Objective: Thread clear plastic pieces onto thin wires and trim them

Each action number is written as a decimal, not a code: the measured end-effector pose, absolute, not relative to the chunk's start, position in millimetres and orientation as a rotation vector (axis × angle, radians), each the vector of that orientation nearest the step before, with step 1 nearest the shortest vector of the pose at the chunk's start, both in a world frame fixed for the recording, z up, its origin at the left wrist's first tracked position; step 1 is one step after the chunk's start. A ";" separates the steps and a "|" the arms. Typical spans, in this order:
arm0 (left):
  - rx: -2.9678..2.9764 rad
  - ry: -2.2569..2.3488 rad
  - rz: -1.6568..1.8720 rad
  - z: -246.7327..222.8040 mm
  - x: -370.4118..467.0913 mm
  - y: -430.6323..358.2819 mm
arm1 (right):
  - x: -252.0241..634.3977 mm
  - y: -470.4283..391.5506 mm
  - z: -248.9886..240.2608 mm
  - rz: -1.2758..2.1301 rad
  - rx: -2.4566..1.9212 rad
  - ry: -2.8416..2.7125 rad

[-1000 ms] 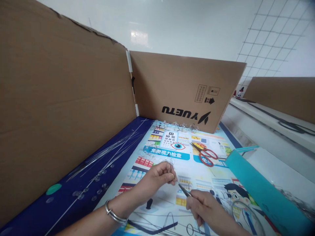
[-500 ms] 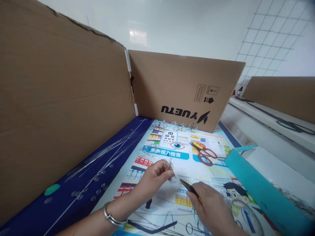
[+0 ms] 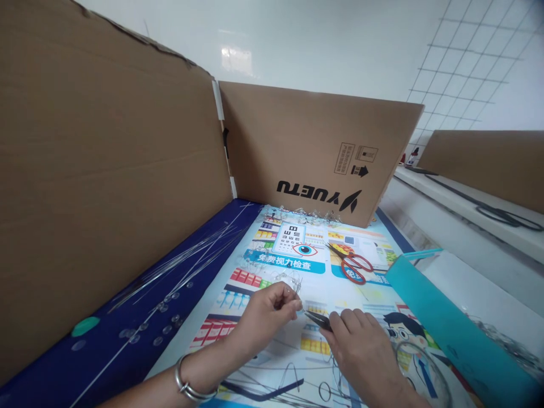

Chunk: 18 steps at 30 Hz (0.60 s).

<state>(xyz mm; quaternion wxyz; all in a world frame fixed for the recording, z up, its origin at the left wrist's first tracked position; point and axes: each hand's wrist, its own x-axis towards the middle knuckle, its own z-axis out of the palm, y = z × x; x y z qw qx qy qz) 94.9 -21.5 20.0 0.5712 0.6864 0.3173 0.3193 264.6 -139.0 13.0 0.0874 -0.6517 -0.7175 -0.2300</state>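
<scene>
My left hand [image 3: 272, 309], with a silver bangle on the wrist, pinches a thin wire piece [image 3: 300, 287] between thumb and fingers. Its fine loops stick up past the fingertips, and its exact shape is hard to make out. In my right hand [image 3: 361, 343] is a pair of pliers [image 3: 318, 319] with dark pointed jaws. The jaw tips are at the wire end beside my left thumb; whether they grip it I cannot tell. Beneath the hands lies a printed poster [image 3: 238, 300] bearing loose wires and a wire ring [image 3: 324, 391].
Red-handled scissors [image 3: 357, 267] lie beyond my right hand. Cardboard panels [image 3: 314, 153] stand at the back and left. At right is a teal box [image 3: 459, 323] holding many small wire pieces. Long wires [image 3: 170, 266] and clear discs [image 3: 158, 341] lie on the blue surface at left.
The pliers have moved left and swung flatter, so their tips now meet the wire end by my left fingers. My left hand has shifted slightly down.
</scene>
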 end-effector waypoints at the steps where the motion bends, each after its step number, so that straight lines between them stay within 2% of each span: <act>1: 1.620 0.746 0.743 19.9 95.1 -21.7 | 264.6 -138.9 12.9 -0.681 -1.940 -2.143; 18: 1.730 0.770 0.734 19.9 94.4 -18.9 | 264.5 -139.4 10.4 -0.637 -1.929 -2.182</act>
